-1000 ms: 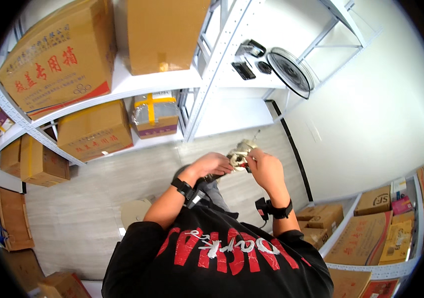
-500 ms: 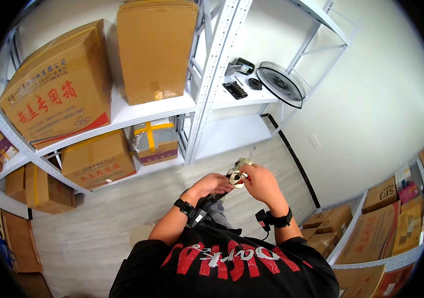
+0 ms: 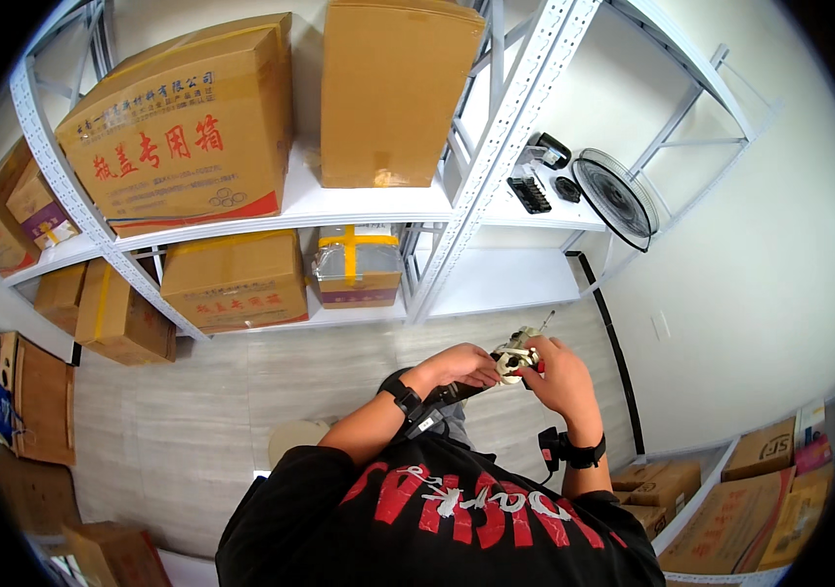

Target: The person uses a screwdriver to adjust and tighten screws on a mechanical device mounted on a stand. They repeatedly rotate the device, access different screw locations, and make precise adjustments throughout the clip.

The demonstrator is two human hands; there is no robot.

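A cream-coloured fan motor (image 3: 511, 365) with a thin metal shaft (image 3: 547, 320) is in front of me, atop a dark pole (image 3: 461, 393) that runs down toward my body. From its left side, my left hand (image 3: 463, 366) has its fingers closed against the near edge of the motor. My right hand (image 3: 564, 380) grips the other side, thumb and fingers bent over it. A small red part (image 3: 539, 368) shows by the right thumb. The fingers partly hide what they touch.
Ahead, a white metal shelf (image 3: 364, 203) bears large cardboard boxes (image 3: 183, 127). Its right bay holds a round black fan grille (image 3: 616, 199), a black screwdriver-bit set (image 3: 530, 195) and small black parts. More boxes (image 3: 730, 519) fill the right shelf. A beige round object (image 3: 295, 440) is beside my left arm.
My view has turned left, so the shelves and hands appear farther right. Both hands stay on the fan motor, and the right hand's fingers have shifted on it.
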